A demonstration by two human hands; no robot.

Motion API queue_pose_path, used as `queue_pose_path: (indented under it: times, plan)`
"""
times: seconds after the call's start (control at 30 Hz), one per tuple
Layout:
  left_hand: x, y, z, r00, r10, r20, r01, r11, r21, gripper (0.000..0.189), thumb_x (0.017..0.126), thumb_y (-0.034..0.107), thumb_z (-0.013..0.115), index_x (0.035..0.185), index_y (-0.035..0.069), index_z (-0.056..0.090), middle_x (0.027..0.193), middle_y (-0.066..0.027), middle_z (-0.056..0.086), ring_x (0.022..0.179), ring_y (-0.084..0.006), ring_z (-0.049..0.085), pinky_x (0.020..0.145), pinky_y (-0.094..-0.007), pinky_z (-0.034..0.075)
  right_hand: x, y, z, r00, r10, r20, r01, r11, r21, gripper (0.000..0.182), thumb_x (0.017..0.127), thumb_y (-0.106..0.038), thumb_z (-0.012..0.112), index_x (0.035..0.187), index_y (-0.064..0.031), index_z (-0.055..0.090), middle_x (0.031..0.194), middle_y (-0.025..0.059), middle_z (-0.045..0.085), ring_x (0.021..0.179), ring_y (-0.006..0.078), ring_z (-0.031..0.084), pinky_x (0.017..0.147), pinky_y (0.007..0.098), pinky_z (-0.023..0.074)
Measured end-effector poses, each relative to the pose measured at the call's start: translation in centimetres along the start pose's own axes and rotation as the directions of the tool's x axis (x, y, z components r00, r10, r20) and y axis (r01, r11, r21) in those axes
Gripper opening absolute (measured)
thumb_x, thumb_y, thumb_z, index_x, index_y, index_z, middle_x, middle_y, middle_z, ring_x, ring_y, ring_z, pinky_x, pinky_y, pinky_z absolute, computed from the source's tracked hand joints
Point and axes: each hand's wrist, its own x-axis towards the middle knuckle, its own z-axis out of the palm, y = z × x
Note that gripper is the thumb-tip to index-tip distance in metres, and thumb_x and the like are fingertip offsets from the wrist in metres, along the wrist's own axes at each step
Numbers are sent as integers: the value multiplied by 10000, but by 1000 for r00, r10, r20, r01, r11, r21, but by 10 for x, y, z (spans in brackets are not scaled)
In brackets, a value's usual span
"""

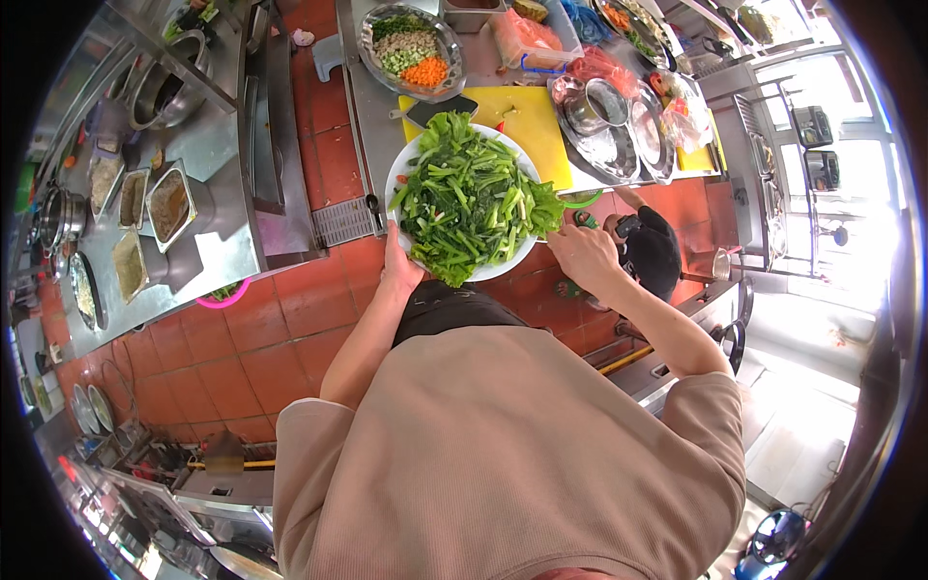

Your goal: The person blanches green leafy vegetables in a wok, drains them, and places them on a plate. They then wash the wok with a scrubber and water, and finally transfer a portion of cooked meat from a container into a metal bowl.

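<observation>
A white plate [533, 156] heaped with chopped leafy greens [464, 203] is in front of my body, with the greens lying on frilly lettuce leaves [547, 206]. My left hand [402, 264] grips its left rim, thumb up along the edge. At the right side, my right hand [586, 255] has curled fingers against the lettuce edge. Leaves hide its fingertips, so whether it pinches a leaf or the rim is unclear. Just beyond the plate lie a yellow cutting board [536, 130] and a dark-bladed cleaver [442, 111].
A steel counter [370, 130] ahead holds a platter of chopped vegetables [413, 54], a plastic bin [540, 43] and steel trays [605, 156]. Another steel counter [210, 167] with containers stands left. A crouching person [649, 250] is at right on the red tile floor [268, 370].
</observation>
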Motion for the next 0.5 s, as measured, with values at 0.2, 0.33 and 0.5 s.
queue_pose_path:
  times: [0.2,0.33,0.5]
  plan:
    - [-5,2,12,999,-40,-27,40,999,-14,652,1071,578,207,1570,172,309,1571,-100,404,1438,-333,397,1180,-557,337,0,-7,11,997,-7,-76,10,1000,28,62,898,-148,608,920,-104,646,796,114,665,781,301,715,631,436,554]
    - [-5,2,10,999,-41,-32,41,999,-5,661,1065,590,213,1571,175,308,1578,-99,391,1439,-337,392,1176,-566,338,-3,-5,12,991,-20,-130,31,997,77,72,887,-144,614,935,-104,650,797,111,668,783,299,717,629,438,555]
    - [-4,1,8,1000,-30,5,30,1000,-3,673,1060,602,214,1573,177,306,1578,-101,392,1441,-337,390,1176,-566,337,3,-19,14,998,-38,-42,40,998,46,90,887,-139,611,954,-96,653,802,109,671,780,302,722,625,432,556]
